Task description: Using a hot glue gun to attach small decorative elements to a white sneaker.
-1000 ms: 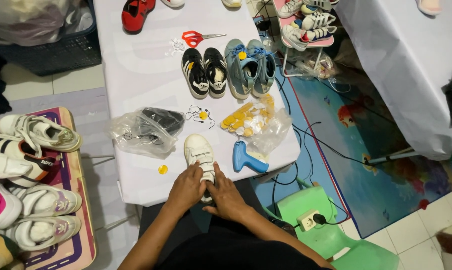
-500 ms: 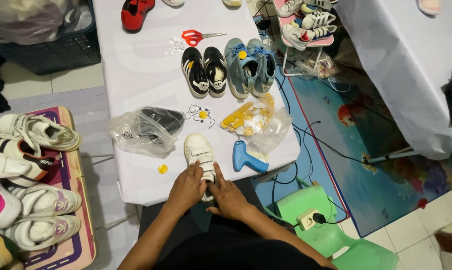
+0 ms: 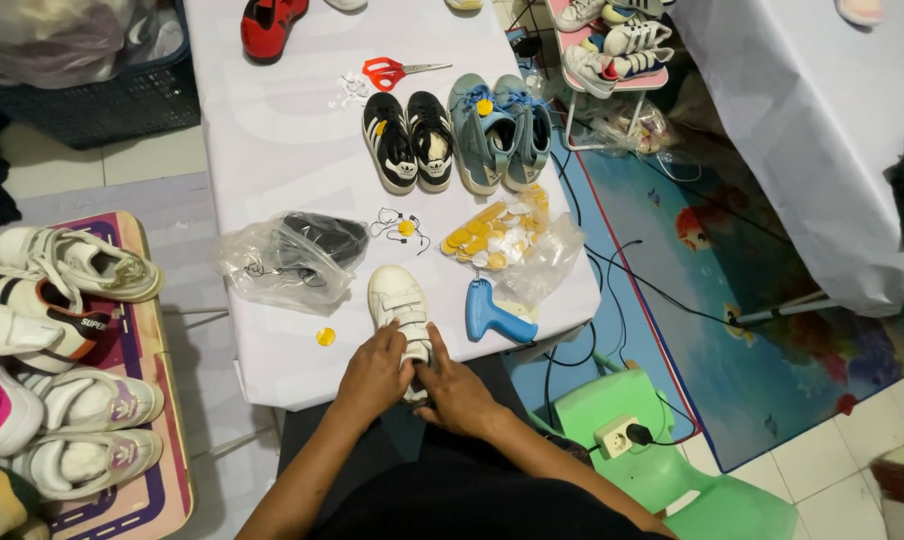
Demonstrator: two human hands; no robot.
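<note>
White cloth covers the tabletop [image 3: 282, 150], and both hands work at a small white shoe [image 3: 396, 300] near its front edge.

Left hand [image 3: 374, 375] curls over the shoe's heel end from the left, fingers closed against it; right hand [image 3: 454, 392] meets it from the right, fingers pinched at the same spot, so the two hands touch. The shoe's toe points away, straps across its top. Just right of it lies a blue tagging gun [image 3: 489, 312], and beyond that a clear bag of yellow discs [image 3: 497, 238]. To the shoe's left sits a crumpled plastic bag [image 3: 287, 262] with something dark inside, and a single yellow disc [image 3: 325, 336]. Farther back stand a black pair [image 3: 409, 140], a blue pair [image 3: 499, 130] and red-handled scissors [image 3: 392, 72].
</note>
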